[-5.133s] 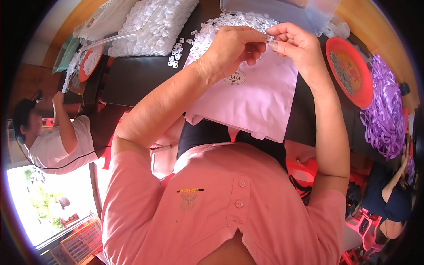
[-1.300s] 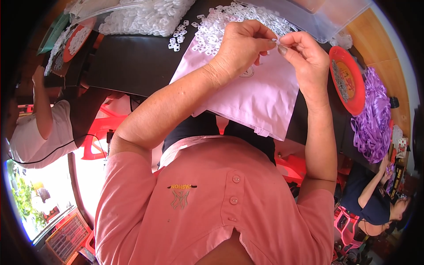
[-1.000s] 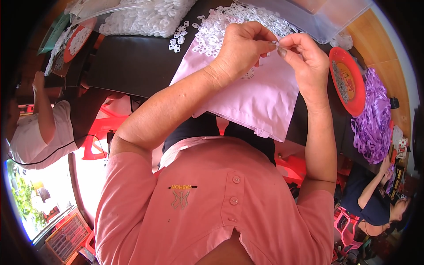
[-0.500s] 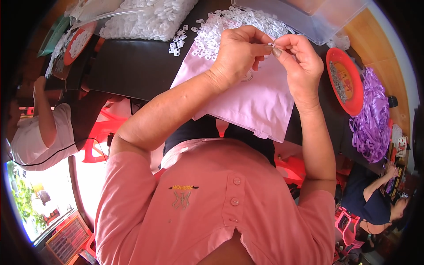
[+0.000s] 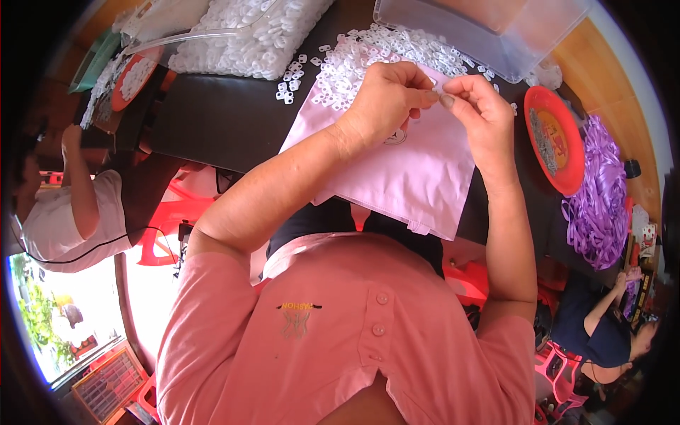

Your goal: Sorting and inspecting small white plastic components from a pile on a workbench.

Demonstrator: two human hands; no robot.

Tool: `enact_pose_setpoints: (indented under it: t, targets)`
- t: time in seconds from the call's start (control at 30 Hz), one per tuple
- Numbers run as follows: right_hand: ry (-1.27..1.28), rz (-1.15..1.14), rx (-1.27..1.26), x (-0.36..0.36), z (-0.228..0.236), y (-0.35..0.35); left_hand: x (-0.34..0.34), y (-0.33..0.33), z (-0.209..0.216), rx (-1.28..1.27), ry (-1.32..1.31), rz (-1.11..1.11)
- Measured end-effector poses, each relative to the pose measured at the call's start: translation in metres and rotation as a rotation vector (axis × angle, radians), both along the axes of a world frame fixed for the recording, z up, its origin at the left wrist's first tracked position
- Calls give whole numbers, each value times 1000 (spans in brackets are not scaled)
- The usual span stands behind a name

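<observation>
Over a pink cloth bag [image 5: 404,177], my left hand [image 5: 392,95] and my right hand [image 5: 484,108] meet fingertip to fingertip. A small white plastic piece [image 5: 438,91] shows between them, pinched by my left thumb and forefinger. My right thumb and forefinger are pressed together beside it; what they grip is too small to make out. Just beyond my hands, a heap of small white plastic pieces with holes [image 5: 343,74] spreads over the far end of the bag. Part of a round print on the bag is hidden by my left hand.
A clear bag of white pieces [image 5: 244,42] lies far left, a clear plastic bin [image 5: 489,39] far right. A red plate of small metal parts [image 5: 574,159] and purple ribbons [image 5: 598,198] sit right on the dark table [image 5: 212,120]. Other people [image 5: 74,219] work at both sides.
The whole view has shifted a little, so the table and my hands appear lower. My fingertips remain together, and the white piece between them is less visible.
</observation>
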State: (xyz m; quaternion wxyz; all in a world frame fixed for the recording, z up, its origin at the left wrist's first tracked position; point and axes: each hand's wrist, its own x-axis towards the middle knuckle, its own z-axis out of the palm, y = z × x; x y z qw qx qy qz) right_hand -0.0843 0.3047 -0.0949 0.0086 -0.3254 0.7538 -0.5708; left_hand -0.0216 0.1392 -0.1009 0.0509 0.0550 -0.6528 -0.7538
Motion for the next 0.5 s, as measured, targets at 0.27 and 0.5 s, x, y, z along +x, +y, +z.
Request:
enact_pose_setpoints:
  t: [0.27, 0.5]
  targets:
    - [-205, 84, -19, 2, 4, 3, 3, 4, 1, -1, -11, 1]
    - [-249, 55, -121, 12, -3, -5, 9, 9, 3, 95, -14, 14]
